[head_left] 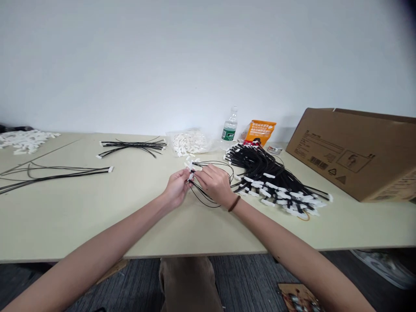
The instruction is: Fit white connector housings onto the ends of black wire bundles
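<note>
Near the middle of the table my left hand (178, 187) is closed on a white plastic connector (191, 176) that has thin black wires. My right hand (213, 184) pinches a black wire (203, 195) close to that connector, fingertips almost meeting those of the left. From the hands the wires curve rightward in loose loops. Just beyond my fingers lie small white connectors (189, 162). The exact contact between wire and connector is hidden by my fingers.
On the right lies a heap of black cables with white connectors (260, 173), before a cardboard box (351, 156). Behind stand a water bottle (229, 128), an orange packet (260, 132) and a bag of white connectors (188, 142). Wire bundles (133, 146) lie left, beside a white connector pile (24, 141).
</note>
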A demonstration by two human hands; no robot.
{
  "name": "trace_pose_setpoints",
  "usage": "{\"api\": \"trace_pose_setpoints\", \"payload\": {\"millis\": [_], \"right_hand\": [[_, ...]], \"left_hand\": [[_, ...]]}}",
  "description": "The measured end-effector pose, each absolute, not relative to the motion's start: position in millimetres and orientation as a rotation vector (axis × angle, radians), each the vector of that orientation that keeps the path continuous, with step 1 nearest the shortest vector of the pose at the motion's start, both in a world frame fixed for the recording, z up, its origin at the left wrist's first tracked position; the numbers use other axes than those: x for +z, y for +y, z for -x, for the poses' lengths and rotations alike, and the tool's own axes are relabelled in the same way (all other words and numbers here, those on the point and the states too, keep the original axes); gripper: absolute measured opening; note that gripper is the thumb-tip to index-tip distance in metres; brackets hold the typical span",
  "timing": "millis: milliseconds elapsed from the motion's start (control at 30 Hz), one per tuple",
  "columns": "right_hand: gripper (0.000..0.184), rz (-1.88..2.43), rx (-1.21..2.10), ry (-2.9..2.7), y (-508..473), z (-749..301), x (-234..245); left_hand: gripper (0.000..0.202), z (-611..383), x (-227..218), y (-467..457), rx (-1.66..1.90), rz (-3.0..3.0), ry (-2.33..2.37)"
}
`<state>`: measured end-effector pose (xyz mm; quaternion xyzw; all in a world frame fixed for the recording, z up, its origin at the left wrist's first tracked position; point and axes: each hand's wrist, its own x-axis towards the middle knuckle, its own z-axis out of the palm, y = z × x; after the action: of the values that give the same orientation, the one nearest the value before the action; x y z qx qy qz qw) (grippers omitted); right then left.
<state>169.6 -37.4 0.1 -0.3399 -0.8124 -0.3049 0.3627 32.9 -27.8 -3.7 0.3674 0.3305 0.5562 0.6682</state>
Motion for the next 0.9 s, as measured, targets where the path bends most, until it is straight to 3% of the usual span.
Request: {"api": "trace_pose_setpoints", "payload": {"millis": [267, 433, 567, 700, 900], "right_hand": [[0.028, 0.894, -0.774, -2.113, -37, -169, 0], [0.020, 0.919, -0.668, -2.112, -36, -173, 8], [0.041, 0.978, -0.568, -2.115, -35, -177, 14], [0.055, 1.143, -0.240, -2.167, -29, -178, 7], [0.031, 1.095, 0.375, -1.809, -19, -183, 9]], "left_hand": [[0.034, -33, -4, -29, 1.266, -0.863, 0.773], [0.035, -30, -3, -26, 1.310, -0.971, 0.845], [0.036, -28, -6, -22, 1.330, -1.089, 0.894], [0.037, -25, -10, -16, 1.304, -1.061, 0.870], [0.047, -16, -11, -8, 1.323, -1.082, 0.846]]}}
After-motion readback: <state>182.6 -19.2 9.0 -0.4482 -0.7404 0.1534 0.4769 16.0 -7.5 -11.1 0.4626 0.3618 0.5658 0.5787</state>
